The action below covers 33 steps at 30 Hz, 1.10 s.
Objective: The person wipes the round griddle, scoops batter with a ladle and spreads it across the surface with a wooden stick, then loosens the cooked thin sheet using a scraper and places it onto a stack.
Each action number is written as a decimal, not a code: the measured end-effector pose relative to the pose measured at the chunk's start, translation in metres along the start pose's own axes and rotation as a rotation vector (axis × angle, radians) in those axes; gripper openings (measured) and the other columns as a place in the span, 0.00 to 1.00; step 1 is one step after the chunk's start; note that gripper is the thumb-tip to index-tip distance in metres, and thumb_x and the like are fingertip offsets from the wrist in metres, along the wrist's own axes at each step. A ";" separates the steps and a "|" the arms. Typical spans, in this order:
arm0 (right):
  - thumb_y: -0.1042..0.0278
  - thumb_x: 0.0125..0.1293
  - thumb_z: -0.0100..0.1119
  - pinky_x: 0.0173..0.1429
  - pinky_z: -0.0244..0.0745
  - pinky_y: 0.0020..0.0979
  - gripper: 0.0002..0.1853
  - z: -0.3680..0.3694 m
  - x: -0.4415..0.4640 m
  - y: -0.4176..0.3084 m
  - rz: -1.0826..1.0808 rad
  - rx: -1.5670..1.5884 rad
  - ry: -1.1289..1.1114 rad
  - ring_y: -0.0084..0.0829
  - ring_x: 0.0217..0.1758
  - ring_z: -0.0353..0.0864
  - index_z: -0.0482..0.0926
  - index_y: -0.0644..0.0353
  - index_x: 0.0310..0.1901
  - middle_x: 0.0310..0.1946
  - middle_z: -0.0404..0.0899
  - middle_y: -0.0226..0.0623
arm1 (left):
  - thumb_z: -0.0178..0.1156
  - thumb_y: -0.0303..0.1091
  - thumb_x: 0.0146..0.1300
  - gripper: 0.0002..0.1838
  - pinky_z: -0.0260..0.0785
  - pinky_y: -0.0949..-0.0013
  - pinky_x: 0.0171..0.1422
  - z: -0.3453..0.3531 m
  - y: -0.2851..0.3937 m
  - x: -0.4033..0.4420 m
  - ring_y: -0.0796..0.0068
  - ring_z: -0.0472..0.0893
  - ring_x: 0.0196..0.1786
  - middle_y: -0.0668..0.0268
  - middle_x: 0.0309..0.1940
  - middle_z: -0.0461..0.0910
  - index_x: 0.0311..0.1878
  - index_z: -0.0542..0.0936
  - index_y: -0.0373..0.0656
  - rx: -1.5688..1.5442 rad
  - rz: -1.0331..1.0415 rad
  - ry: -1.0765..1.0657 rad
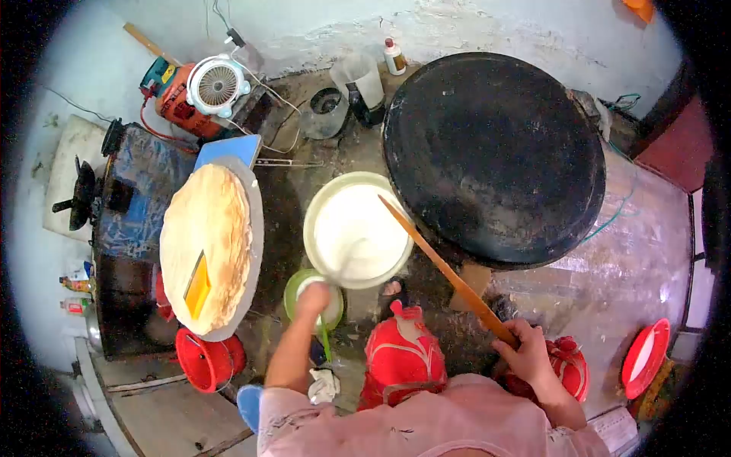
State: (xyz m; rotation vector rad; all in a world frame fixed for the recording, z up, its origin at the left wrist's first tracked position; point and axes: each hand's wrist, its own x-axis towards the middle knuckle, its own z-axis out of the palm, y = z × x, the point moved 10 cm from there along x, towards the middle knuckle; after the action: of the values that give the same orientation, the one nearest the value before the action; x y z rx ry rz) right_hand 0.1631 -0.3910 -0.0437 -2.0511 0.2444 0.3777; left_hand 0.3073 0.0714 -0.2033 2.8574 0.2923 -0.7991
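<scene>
Landmark: pale-rimmed tub, white liquid inside. Right hand, near and right of the tub, grips the thick end of a long wooden blade; its narrow tip reaches over the tub. Left hand, motion-blurred, is over a green bowl just beside the tub's near side; its grip is unclear. Right of the tub: large round black griddle. Left: stack of thin flatbreads on a round board, yellow tool lying on top. Near-left: red bucket. Beyond: translucent jug, white bottle.
</scene>
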 end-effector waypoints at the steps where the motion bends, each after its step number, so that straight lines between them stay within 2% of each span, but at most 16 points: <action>1: 0.71 0.52 0.64 0.42 0.72 0.32 0.16 -0.002 0.000 0.002 0.029 -0.011 0.002 0.40 0.37 0.79 0.73 0.63 0.42 0.33 0.79 0.45 | 0.48 0.40 0.60 0.18 0.68 0.58 0.52 -0.025 0.016 0.001 0.52 0.77 0.48 0.51 0.43 0.78 0.46 0.79 0.42 -0.013 0.027 -0.020; 4: 0.71 0.52 0.65 0.42 0.72 0.32 0.17 0.002 -0.003 0.005 0.015 -0.008 0.006 0.40 0.37 0.80 0.72 0.63 0.43 0.33 0.79 0.45 | 0.48 0.36 0.58 0.14 0.69 0.56 0.50 -0.035 0.033 0.039 0.51 0.77 0.46 0.48 0.40 0.78 0.39 0.79 0.37 -0.028 -0.159 0.120; 6: 0.70 0.51 0.65 0.42 0.73 0.33 0.18 0.004 -0.003 0.000 0.014 0.010 0.004 0.40 0.37 0.80 0.72 0.63 0.43 0.33 0.79 0.45 | 0.48 0.34 0.57 0.14 0.68 0.55 0.51 0.023 0.037 0.063 0.48 0.76 0.46 0.46 0.39 0.78 0.37 0.79 0.36 -0.104 0.001 0.194; 8: 0.70 0.51 0.65 0.42 0.73 0.33 0.18 0.003 -0.002 -0.002 0.006 0.020 -0.001 0.41 0.37 0.80 0.72 0.63 0.43 0.33 0.79 0.46 | 0.47 0.35 0.58 0.15 0.68 0.55 0.51 0.002 0.066 -0.009 0.48 0.76 0.46 0.46 0.40 0.77 0.40 0.80 0.38 -0.159 0.049 0.101; 10: 0.68 0.51 0.66 0.41 0.73 0.34 0.19 0.002 -0.003 0.000 -0.033 -0.056 0.007 0.42 0.37 0.80 0.72 0.63 0.44 0.33 0.79 0.46 | 0.48 0.38 0.59 0.16 0.68 0.55 0.51 0.020 0.013 -0.016 0.50 0.78 0.45 0.50 0.40 0.78 0.41 0.80 0.41 -0.024 0.079 0.023; 12: 0.68 0.51 0.66 0.41 0.73 0.34 0.19 0.001 -0.003 0.003 -0.028 -0.057 0.015 0.42 0.37 0.80 0.72 0.63 0.44 0.33 0.79 0.47 | 0.49 0.41 0.58 0.16 0.68 0.55 0.51 -0.019 0.000 -0.014 0.52 0.79 0.44 0.52 0.40 0.79 0.41 0.81 0.43 0.057 -0.055 -0.052; 13: 0.68 0.51 0.66 0.41 0.74 0.34 0.19 0.000 -0.005 0.006 -0.017 -0.057 0.020 0.43 0.37 0.80 0.72 0.63 0.44 0.33 0.79 0.47 | 0.50 0.41 0.58 0.16 0.69 0.55 0.49 -0.026 0.000 0.005 0.52 0.79 0.43 0.51 0.39 0.79 0.40 0.81 0.42 0.126 -0.021 0.000; 14: 0.68 0.51 0.66 0.41 0.74 0.34 0.19 0.001 -0.006 0.006 -0.015 -0.060 0.018 0.43 0.37 0.80 0.72 0.63 0.44 0.33 0.79 0.47 | 0.51 0.39 0.57 0.15 0.71 0.56 0.46 -0.058 0.018 -0.002 0.52 0.79 0.43 0.50 0.38 0.79 0.39 0.80 0.39 0.061 -0.188 0.080; 17: 0.67 0.51 0.66 0.41 0.74 0.34 0.19 0.006 -0.007 0.003 -0.025 -0.068 0.012 0.43 0.37 0.80 0.72 0.63 0.43 0.33 0.79 0.47 | 0.51 0.36 0.57 0.13 0.72 0.55 0.45 -0.021 0.044 0.046 0.50 0.79 0.42 0.50 0.39 0.79 0.36 0.79 0.38 -0.055 -0.085 0.242; 20: 0.67 0.51 0.65 0.41 0.74 0.35 0.19 0.006 -0.005 0.000 -0.043 -0.032 -0.008 0.43 0.37 0.80 0.72 0.62 0.43 0.33 0.79 0.46 | 0.48 0.38 0.58 0.16 0.66 0.55 0.54 0.029 0.059 0.009 0.50 0.75 0.49 0.47 0.43 0.76 0.44 0.79 0.42 -0.133 0.059 0.062; 22: 0.67 0.52 0.65 0.41 0.74 0.35 0.18 0.004 -0.005 -0.003 -0.019 -0.049 -0.001 0.43 0.36 0.80 0.73 0.62 0.44 0.33 0.79 0.46 | 0.48 0.40 0.59 0.16 0.67 0.56 0.53 0.011 0.033 -0.029 0.52 0.76 0.48 0.50 0.42 0.78 0.44 0.79 0.47 -0.086 -0.045 -0.050; 25: 0.68 0.52 0.64 0.41 0.74 0.35 0.18 0.004 -0.006 -0.004 -0.002 -0.072 -0.003 0.43 0.36 0.80 0.73 0.62 0.44 0.32 0.79 0.45 | 0.49 0.41 0.59 0.16 0.70 0.57 0.48 -0.024 0.015 -0.004 0.55 0.79 0.43 0.52 0.40 0.80 0.41 0.80 0.41 0.127 0.030 0.013; 26: 0.68 0.52 0.64 0.41 0.74 0.35 0.18 0.006 -0.007 -0.005 -0.002 -0.075 -0.006 0.43 0.36 0.80 0.73 0.62 0.44 0.32 0.79 0.45 | 0.49 0.40 0.59 0.16 0.71 0.56 0.47 -0.071 0.042 -0.036 0.54 0.80 0.41 0.51 0.39 0.80 0.39 0.80 0.38 -0.005 -0.241 0.048; 28: 0.71 0.51 0.66 0.36 0.72 0.30 0.18 0.005 -0.009 -0.023 -0.157 -0.159 0.076 0.33 0.30 0.79 0.72 0.62 0.43 0.28 0.79 0.42 | 0.50 0.38 0.58 0.15 0.70 0.55 0.48 -0.042 0.041 0.004 0.52 0.79 0.43 0.50 0.39 0.79 0.39 0.80 0.39 -0.056 -0.167 0.145; 30: 0.70 0.51 0.66 0.37 0.72 0.30 0.18 0.012 -0.007 -0.011 -0.156 -0.124 0.065 0.34 0.31 0.79 0.73 0.62 0.43 0.29 0.79 0.42 | 0.51 0.36 0.56 0.13 0.69 0.54 0.49 0.029 0.032 0.039 0.52 0.78 0.45 0.50 0.39 0.79 0.39 0.79 0.39 -0.092 -0.087 0.219; 33: 0.68 0.51 0.65 0.38 0.73 0.33 0.18 0.013 -0.005 -0.011 -0.102 -0.085 0.027 0.40 0.34 0.80 0.72 0.61 0.44 0.30 0.79 0.44 | 0.50 0.35 0.55 0.14 0.69 0.54 0.49 -0.032 0.077 -0.050 0.52 0.78 0.45 0.49 0.38 0.79 0.41 0.79 0.39 -0.062 0.038 0.114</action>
State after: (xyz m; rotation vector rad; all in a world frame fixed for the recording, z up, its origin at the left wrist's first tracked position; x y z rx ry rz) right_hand 0.1596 -0.3742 -0.0384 -2.1439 0.1416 0.3023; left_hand 0.2987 -0.0039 -0.1420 2.8464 0.2717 -0.6110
